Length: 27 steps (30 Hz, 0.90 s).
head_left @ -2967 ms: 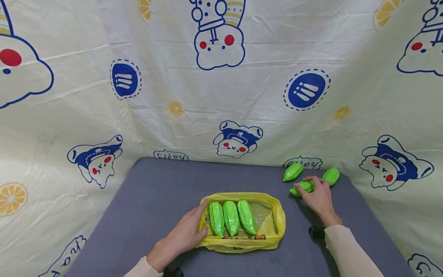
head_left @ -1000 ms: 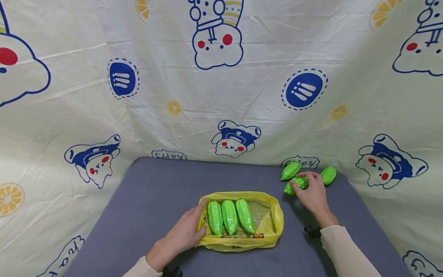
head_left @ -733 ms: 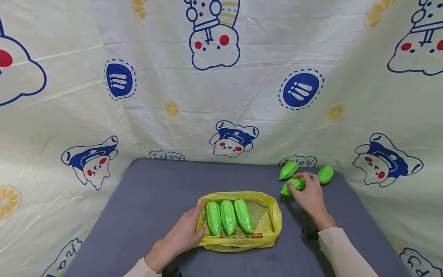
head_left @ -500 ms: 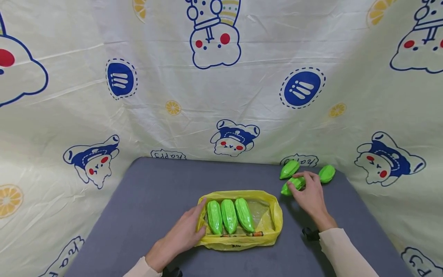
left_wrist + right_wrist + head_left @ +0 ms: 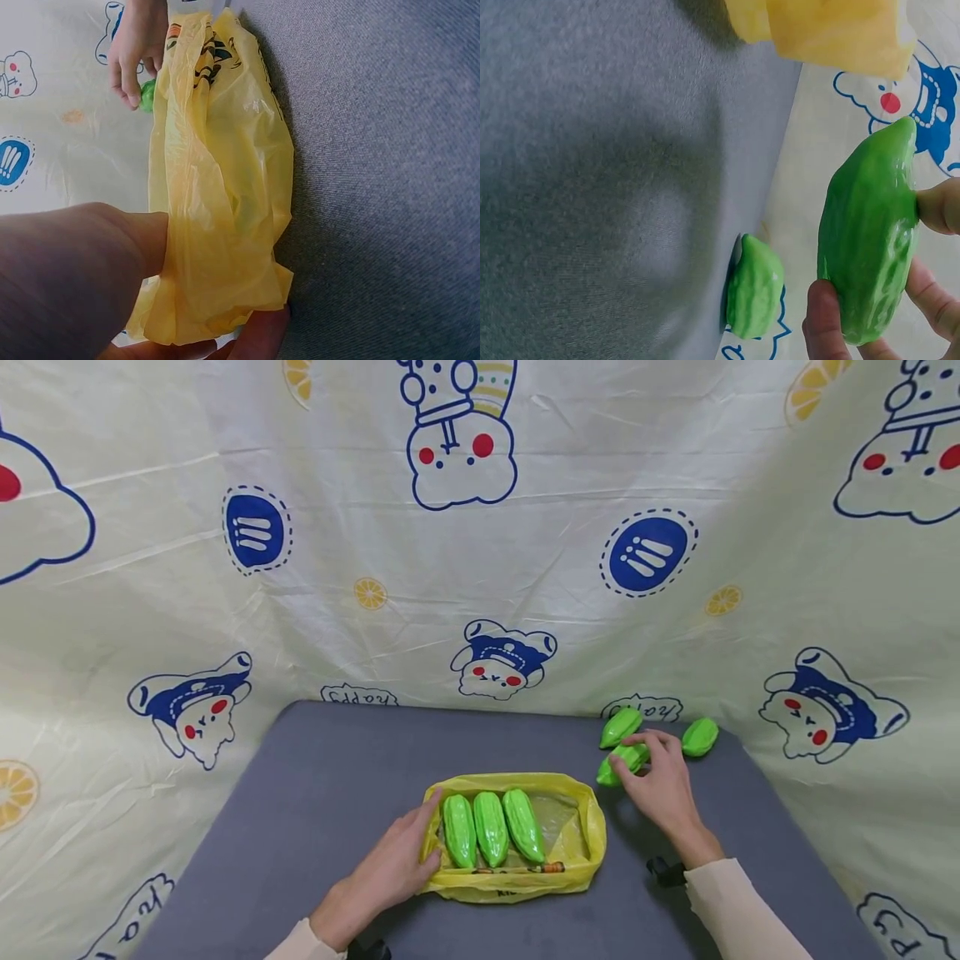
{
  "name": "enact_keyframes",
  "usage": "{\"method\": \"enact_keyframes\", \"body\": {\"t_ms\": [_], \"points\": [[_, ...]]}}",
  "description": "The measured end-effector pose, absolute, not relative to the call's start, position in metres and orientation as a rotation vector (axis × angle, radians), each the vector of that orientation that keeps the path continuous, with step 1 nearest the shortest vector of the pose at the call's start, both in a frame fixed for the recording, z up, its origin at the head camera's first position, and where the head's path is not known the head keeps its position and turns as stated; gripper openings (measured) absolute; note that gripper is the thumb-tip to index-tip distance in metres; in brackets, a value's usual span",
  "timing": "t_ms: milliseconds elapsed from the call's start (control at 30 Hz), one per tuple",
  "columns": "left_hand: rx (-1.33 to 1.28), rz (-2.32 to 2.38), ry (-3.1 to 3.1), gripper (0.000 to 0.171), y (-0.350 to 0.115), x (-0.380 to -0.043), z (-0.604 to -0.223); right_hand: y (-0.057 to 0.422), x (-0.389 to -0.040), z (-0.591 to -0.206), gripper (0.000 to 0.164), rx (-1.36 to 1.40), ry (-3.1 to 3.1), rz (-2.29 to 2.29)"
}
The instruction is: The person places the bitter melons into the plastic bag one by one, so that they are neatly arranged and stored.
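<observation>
My right hand (image 5: 666, 783) grips a glossy, ridged green bitter melon (image 5: 870, 232) between thumb and fingers. In the right wrist view the melon is raised off the table. Two more bitter melons lie near the table's back edge: one just behind the held one (image 5: 621, 727), the other to its right (image 5: 701, 737). My left hand (image 5: 395, 858) holds the left end of a yellow plastic bag (image 5: 225, 187), thumb on one side and fingers round the end. The bag lies with its mouth spread and its rim folded out. Three bitter melons (image 5: 491, 829) rest side by side in its left and middle part.
A dark grey cloth (image 5: 352, 760) covers the table. Behind and beside it hangs a pale printed curtain (image 5: 540, 560) with blue cartoon figures and orange slices. The right part of the bag's inside shows bare plastic.
My right hand has taken the bitter melon up and shifted slightly left with it, away from the one on the right. The left hand stays at the bag. The head view drifts a little.
</observation>
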<state>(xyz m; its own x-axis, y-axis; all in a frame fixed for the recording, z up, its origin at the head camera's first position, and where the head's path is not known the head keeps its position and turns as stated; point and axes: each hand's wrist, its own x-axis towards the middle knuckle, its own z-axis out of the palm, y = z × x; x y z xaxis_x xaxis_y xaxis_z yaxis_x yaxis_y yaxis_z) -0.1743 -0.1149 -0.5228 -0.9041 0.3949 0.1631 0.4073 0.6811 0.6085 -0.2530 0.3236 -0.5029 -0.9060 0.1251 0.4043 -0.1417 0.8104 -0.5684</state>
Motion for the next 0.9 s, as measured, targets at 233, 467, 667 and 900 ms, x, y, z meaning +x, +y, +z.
{"method": "enact_keyframes", "body": {"t_ms": [233,467,667,900], "points": [[-0.680,-1.058,-2.869,0.091,-0.116,-0.176,-0.521,0.318,-0.251,-0.499,0.035,0.043,-2.554,0.857],[-0.678,-1.066,-2.887,0.091,-0.116,-0.177,-0.520,0.315,-0.249,-0.496,0.035,0.055,-2.547,0.847],[-0.665,-1.058,-2.898,0.092,-0.116,-0.177,-0.520,0.310,-0.248,-0.491,0.035,0.069,-2.536,0.846],[-0.671,-1.066,-2.893,0.092,-0.116,-0.176,-0.520,0.303,-0.244,-0.487,0.036,0.075,-2.524,0.861]]}}
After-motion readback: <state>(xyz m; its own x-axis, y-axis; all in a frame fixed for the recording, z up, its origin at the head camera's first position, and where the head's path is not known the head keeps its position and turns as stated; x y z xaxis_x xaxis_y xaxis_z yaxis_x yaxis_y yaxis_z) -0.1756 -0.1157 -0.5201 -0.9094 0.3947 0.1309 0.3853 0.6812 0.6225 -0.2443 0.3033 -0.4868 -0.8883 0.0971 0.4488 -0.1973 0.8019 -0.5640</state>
